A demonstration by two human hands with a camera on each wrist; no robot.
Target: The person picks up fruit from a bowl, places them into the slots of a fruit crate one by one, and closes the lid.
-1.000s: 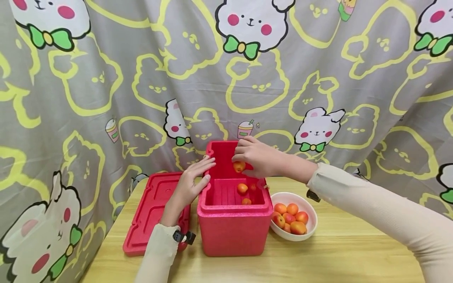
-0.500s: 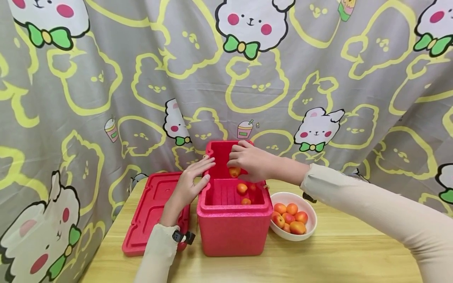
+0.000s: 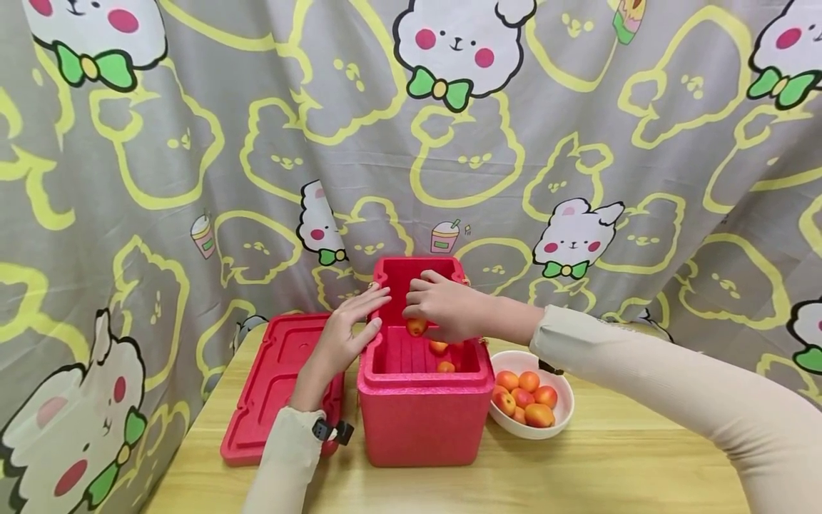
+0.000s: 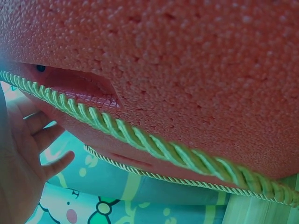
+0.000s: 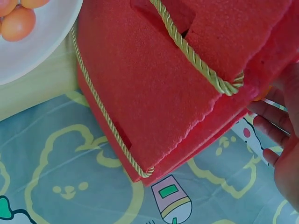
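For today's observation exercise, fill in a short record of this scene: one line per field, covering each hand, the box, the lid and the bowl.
Right hand: holds an orange fruit over the open box
Left hand: fingers straight, resting against the box's left rim
Box: red foam, open, several fruits inside
Lid: lying on the table left of the box
Bowl: white, right of the box, holding fruits

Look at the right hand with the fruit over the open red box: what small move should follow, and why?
Probably lower it a little further and let go. The right hand holds an orange fruit inside the mouth of the red box, above other fruits lying inside, while the left hand rests on the box's rim.
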